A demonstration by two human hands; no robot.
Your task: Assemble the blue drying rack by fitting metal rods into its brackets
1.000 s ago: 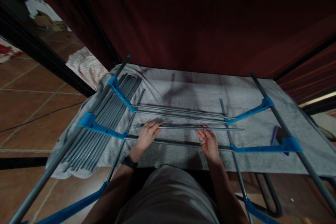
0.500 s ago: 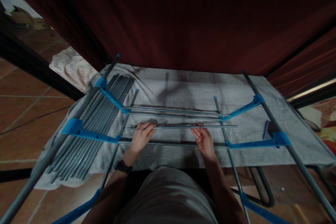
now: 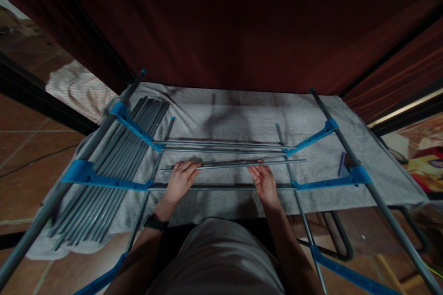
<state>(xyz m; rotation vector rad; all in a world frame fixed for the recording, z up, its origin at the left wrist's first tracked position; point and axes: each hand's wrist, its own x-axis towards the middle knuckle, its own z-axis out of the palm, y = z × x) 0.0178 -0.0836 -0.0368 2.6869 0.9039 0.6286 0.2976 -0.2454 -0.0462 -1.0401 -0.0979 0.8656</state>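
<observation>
Between my two hands a thin grey metal rod (image 3: 224,165) lies nearly level, its right end a little higher. My left hand (image 3: 182,178) is wrapped over it near its left end. With thumb and fingertips, my right hand (image 3: 263,179) pinches the rod right of its middle. Around both hands stands a frame of grey tubes with blue plastic brackets (image 3: 134,129). Several thin crossbars (image 3: 221,147) span the frame just beyond the held rod. A thicker crossbar (image 3: 221,187) runs behind my wrists, on the side nearer my body.
Many loose grey tubes (image 3: 114,170) lie in a row at the left of the cloth-covered surface (image 3: 242,110). A purple-edged flat object (image 3: 342,164) rests by the right upright (image 3: 351,147). A dark red curtain (image 3: 221,32) hangs behind. Wood pieces (image 3: 391,274) lie on the floor at right.
The view has shifted slightly, so the frame appears further left. The rod's right end is now tilted up a little more. Both hands keep their hold.
</observation>
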